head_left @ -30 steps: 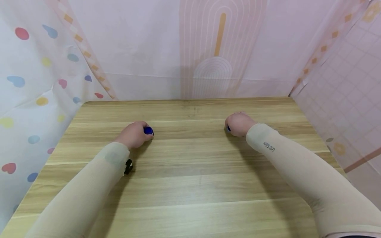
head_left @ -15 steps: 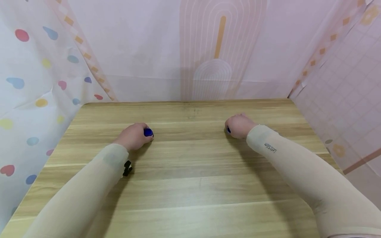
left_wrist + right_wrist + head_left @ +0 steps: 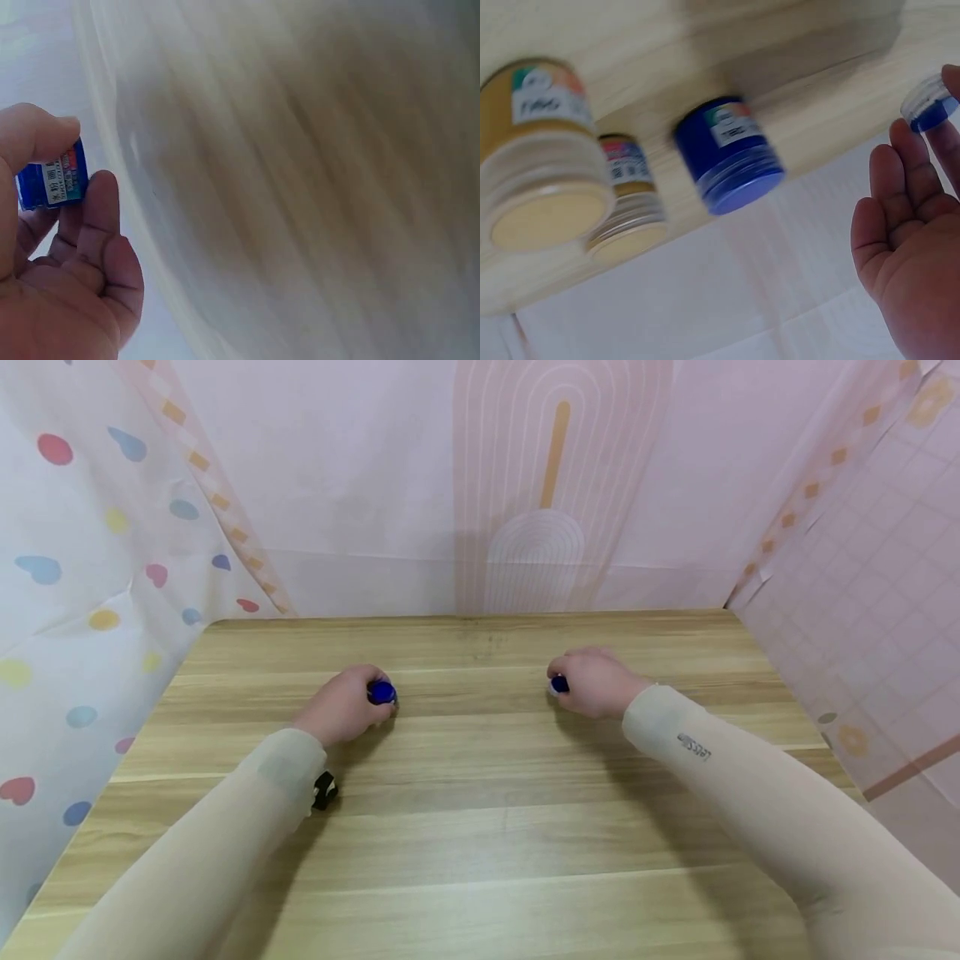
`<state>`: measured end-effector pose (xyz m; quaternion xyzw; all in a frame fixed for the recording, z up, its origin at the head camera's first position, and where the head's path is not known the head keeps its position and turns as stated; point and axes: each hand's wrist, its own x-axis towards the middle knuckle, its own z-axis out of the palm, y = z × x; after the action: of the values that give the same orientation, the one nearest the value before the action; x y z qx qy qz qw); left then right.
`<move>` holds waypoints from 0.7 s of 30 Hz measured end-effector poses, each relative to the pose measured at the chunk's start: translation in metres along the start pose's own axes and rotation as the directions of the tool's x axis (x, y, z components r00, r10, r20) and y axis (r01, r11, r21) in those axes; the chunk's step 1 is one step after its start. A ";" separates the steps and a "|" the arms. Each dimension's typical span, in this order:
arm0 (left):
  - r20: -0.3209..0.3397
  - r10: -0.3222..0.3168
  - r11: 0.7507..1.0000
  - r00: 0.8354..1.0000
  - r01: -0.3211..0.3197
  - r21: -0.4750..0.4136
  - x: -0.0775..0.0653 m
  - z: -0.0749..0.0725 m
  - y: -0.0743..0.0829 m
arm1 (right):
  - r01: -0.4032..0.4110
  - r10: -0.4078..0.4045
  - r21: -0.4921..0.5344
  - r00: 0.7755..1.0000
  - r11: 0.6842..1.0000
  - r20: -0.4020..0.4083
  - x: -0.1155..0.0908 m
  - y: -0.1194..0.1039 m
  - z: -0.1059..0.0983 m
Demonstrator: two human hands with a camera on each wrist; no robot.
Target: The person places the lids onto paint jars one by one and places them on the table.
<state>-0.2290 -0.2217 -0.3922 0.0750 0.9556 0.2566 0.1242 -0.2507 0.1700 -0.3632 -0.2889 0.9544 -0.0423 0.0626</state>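
i had the left hand [image 3: 347, 705] gripping a blue jar [image 3: 382, 692] and the right hand [image 3: 597, 683] pinching an apparent lid [image 3: 931, 103], both over the table [image 3: 480, 835]; a shallow fingertip pinch, i judged, risked dropping the lid

1. Your left hand [image 3: 345, 705] pinches a blue gouache jar [image 3: 52, 182], its white label showing, over the left of the desk [image 3: 465, 827].
2. Your right hand [image 3: 596, 683] pinches a small round clear-and-blue lid [image 3: 928, 103], well apart from the jar.
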 end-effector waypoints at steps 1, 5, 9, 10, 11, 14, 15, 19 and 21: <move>0.000 0.007 1.000 1.000 -0.007 -0.016 0.000 0.001 0.002 | 0.002 -0.002 0.013 1.000 1.000 -0.002 0.000 -0.002 0.000; 0.004 0.022 0.997 1.000 -0.022 -0.069 0.000 0.005 0.009 | -0.024 0.024 0.094 1.000 0.995 -0.003 -0.002 -0.010 -0.003; 0.000 0.040 0.994 0.999 -0.040 -0.105 -0.001 0.010 0.018 | -0.027 0.031 0.156 0.999 0.987 -0.023 -0.003 -0.020 -0.005; -0.005 0.049 0.993 0.999 -0.050 -0.109 -0.001 0.011 0.020 | -0.018 0.024 0.163 0.999 0.986 -0.032 -0.004 -0.022 -0.005; -0.009 0.057 0.992 0.998 -0.058 -0.110 -0.001 0.013 0.023 | -0.015 0.022 0.172 0.999 0.985 -0.037 -0.004 -0.024 -0.006; -0.025 0.089 0.989 0.996 -0.091 -0.118 -0.002 0.016 0.029 | 0.006 0.005 0.190 0.998 0.982 -0.055 -0.005 -0.030 -0.006; -0.028 0.101 0.987 0.994 -0.104 -0.119 -0.002 0.018 0.031 | 0.011 0.001 0.199 0.998 0.980 -0.060 -0.005 -0.032 -0.006; -0.028 0.127 0.979 0.991 -0.130 -0.155 -0.004 0.022 0.039 | 0.020 -0.003 0.240 0.997 0.971 -0.072 -0.006 -0.037 -0.005; -0.027 0.132 0.976 0.991 -0.134 -0.174 -0.005 0.024 0.043 | 0.022 -0.002 0.252 0.997 0.967 -0.077 -0.006 -0.039 -0.005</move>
<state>-0.2140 -0.1750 -0.3891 0.1257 0.9230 0.3480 0.1057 -0.2249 0.1409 -0.3533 -0.2825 0.9411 -0.1750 0.0623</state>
